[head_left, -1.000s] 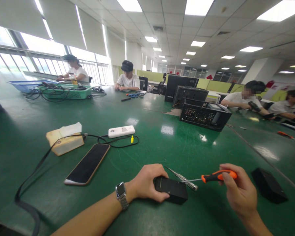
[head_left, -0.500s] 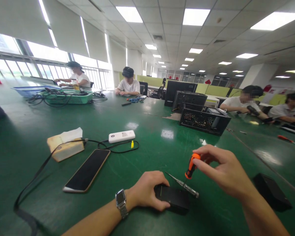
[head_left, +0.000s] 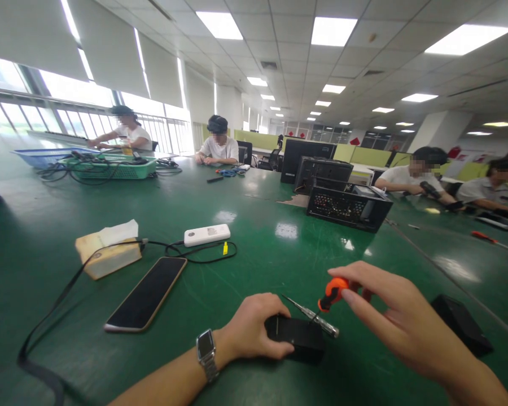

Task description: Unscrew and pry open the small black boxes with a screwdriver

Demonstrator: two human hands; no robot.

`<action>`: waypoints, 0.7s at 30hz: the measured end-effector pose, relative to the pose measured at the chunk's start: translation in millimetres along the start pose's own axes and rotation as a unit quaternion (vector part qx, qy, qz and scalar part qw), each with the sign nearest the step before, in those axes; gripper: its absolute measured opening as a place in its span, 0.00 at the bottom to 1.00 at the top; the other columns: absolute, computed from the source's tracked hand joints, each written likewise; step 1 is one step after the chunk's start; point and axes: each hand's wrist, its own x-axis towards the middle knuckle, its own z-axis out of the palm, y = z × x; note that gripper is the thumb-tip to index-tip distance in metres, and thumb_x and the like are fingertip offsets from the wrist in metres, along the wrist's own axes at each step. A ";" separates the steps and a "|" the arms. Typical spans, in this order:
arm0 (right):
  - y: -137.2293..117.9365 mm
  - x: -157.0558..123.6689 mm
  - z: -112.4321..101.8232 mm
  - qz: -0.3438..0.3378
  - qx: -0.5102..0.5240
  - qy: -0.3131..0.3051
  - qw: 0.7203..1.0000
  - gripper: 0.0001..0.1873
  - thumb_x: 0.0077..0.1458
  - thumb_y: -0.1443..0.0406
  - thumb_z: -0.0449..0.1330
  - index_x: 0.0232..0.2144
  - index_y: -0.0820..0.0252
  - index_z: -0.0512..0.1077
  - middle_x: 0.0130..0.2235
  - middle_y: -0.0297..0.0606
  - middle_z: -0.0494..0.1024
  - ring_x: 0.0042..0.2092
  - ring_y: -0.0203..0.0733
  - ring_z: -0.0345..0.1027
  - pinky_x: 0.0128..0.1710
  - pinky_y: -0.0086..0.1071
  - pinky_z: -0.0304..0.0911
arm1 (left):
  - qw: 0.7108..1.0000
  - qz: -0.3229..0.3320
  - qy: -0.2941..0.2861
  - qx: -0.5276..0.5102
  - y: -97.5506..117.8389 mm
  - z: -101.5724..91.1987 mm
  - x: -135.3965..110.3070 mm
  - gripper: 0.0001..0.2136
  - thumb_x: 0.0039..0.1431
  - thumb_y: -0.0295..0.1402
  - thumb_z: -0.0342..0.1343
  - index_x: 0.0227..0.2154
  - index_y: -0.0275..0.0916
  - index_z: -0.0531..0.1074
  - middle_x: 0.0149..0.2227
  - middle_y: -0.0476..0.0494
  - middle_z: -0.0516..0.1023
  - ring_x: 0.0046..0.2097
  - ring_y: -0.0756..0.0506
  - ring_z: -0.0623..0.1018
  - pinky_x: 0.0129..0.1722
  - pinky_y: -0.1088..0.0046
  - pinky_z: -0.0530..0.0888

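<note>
My left hand (head_left: 260, 327) grips the left end of a small black box (head_left: 302, 338) lying on the green table, thumb at the near side and fingers at the far side. A watch is on that wrist. My right hand (head_left: 385, 316) pinches the top of an orange and black screwdriver (head_left: 332, 294) between thumb and fingers. The screwdriver leans, its thin shaft pointing down to the right end of the box; whether the tip sits in a screw I cannot tell. Just behind the box lies a clear-handled screwdriver (head_left: 315, 318).
At left lie a phone (head_left: 147, 294), a tissue pack (head_left: 112, 256) and a white power bank (head_left: 207, 234) with a black cable. Another black box (head_left: 461, 324) lies at right. Farther back stand computer cases (head_left: 347, 206) and a green basket (head_left: 110, 169). Several people sit around the table.
The orange screwdriver has tilted further, its top leaning right, and my right hand has shifted slightly right and down. My left hand still holds the box.
</note>
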 end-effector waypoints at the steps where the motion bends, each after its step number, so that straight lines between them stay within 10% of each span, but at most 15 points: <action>1: 2.2 0.4 -0.4 0.013 0.001 -0.009 1.000 0.11 0.62 0.59 0.52 0.42 0.53 0.71 0.38 0.36 0.77 0.37 0.38 0.71 0.35 0.29 0.66 | 1.000 -0.005 -0.001 0.002 -0.2 -0.2 0.1 0.19 0.41 0.42 0.66 0.35 0.38 0.74 0.33 0.47 0.75 0.34 0.46 0.74 0.34 0.75 0.69; 8: 22.1 5.5 6.9 0.082 -0.108 0.048 0.990 0.25 0.57 0.48 0.54 0.17 0.56 0.60 0.15 0.27 0.60 0.19 0.32 0.53 0.19 0.28 0.48 | 1.000 0.003 -0.026 -0.002 -2.9 -1.8 -0.1 0.21 0.40 0.45 0.67 0.36 0.39 0.74 0.33 0.47 0.76 0.35 0.45 0.74 0.35 0.74 0.69; 14: 27.0 7.8 6.3 0.137 -0.097 -0.039 0.985 0.24 0.57 0.45 0.52 0.21 0.55 0.68 0.17 0.29 0.68 0.20 0.34 0.59 0.20 0.29 0.48 | 0.997 0.038 -0.066 -0.019 2.5 -4.6 -0.8 0.23 0.48 0.43 0.64 0.46 0.41 0.71 0.41 0.44 0.76 0.41 0.43 0.75 0.42 0.70 0.69; 21: 8.3 8.0 8.3 0.100 0.001 0.006 0.995 0.21 0.58 0.50 0.53 0.21 0.56 0.69 0.19 0.29 0.68 0.22 0.34 0.59 0.23 0.29 0.52 | 0.994 0.060 -0.084 -0.027 7.7 -7.6 1.2 0.21 0.53 0.42 0.61 0.49 0.41 0.70 0.44 0.43 0.76 0.44 0.42 0.75 0.45 0.68 0.69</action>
